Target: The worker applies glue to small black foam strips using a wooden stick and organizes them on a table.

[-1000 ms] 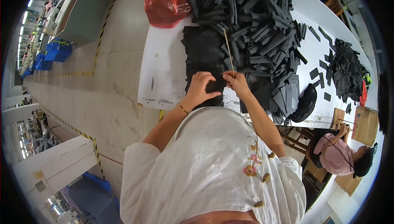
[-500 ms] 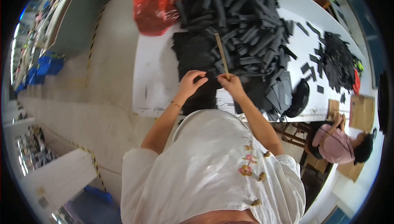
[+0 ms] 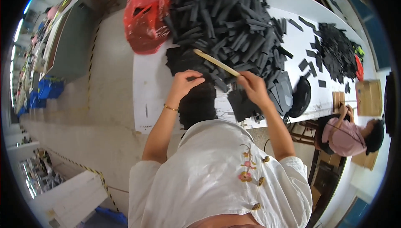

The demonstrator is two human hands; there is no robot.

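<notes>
My right hand (image 3: pixel 255 86) grips the near end of a pale, flat wooden stick (image 3: pixel 215 62), which slants up and left over the black pieces. My left hand (image 3: pixel 186 84) rests by a stack of black sheets (image 3: pixel 197 104); its thumb and fingers are curved with a dark gap between them, and I make out no separate thing held. Beyond both hands rises a big heap of black strips (image 3: pixel 234 23). Under my right forearm and wrist lie more flat black pieces (image 3: pixel 242 106).
A red plastic bag (image 3: pixel 146 27) stands at the far left of the white table (image 3: pixel 146 90). To the right are a dark rounded object (image 3: pixel 300 97), a smaller black heap (image 3: pixel 338 52) and a cardboard box (image 3: pixel 369 98). A person in pink (image 3: pixel 344 136) sits at the right.
The stick has swung from nearly upright to slanting left, and my right hand has moved right. My left hand has shifted slightly left. The view has shifted a little.
</notes>
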